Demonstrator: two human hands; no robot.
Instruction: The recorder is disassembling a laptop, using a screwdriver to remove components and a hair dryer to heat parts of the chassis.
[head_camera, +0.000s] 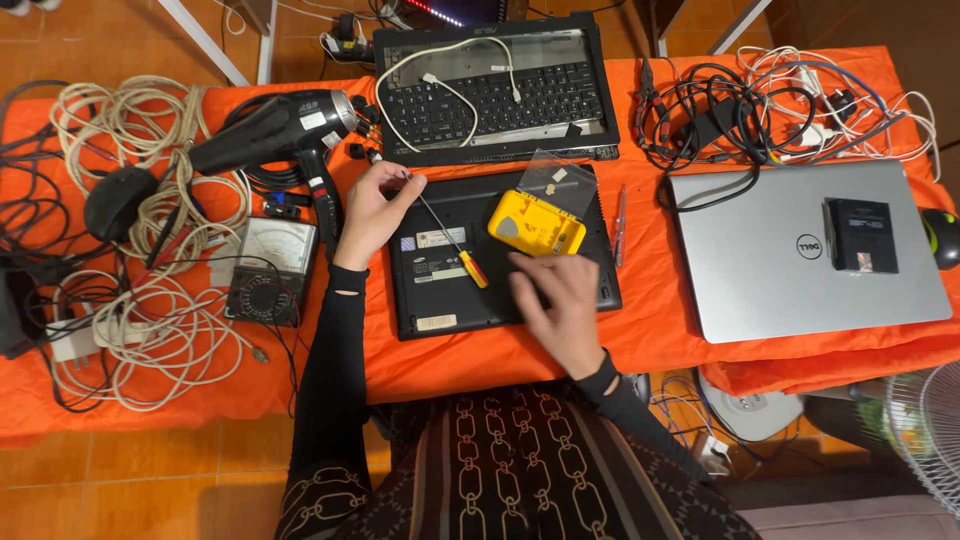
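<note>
Orange cloth (640, 345) covers the table. Black laptop (500, 255) lies upside down mid-table, base facing up, in front of the person.

Left hand (372, 212) sits at the laptop's far-left corner, fingers pinched together on the metal tip of a thin screwdriver (447, 232). Shaft runs diagonally across the base toward the near right, ending in a yellow-and-red handle that rests on the base.

Right hand (560, 305) lies palm down on the near-right part of the base, fingers spread, holding nothing. Just beyond it, a yellow bit case (537, 223) sits on the base with its clear lid up.

Far side: a second black laptop (495, 90), open, white cable across its keyboard. Left: black hair dryer (270, 128), analog multimeter (272, 268), coils of white cable (150, 330). Right: closed silver laptop (805, 255) with a small black box (860, 235) on top, tangle of black cables (720, 115) behind it.
</note>
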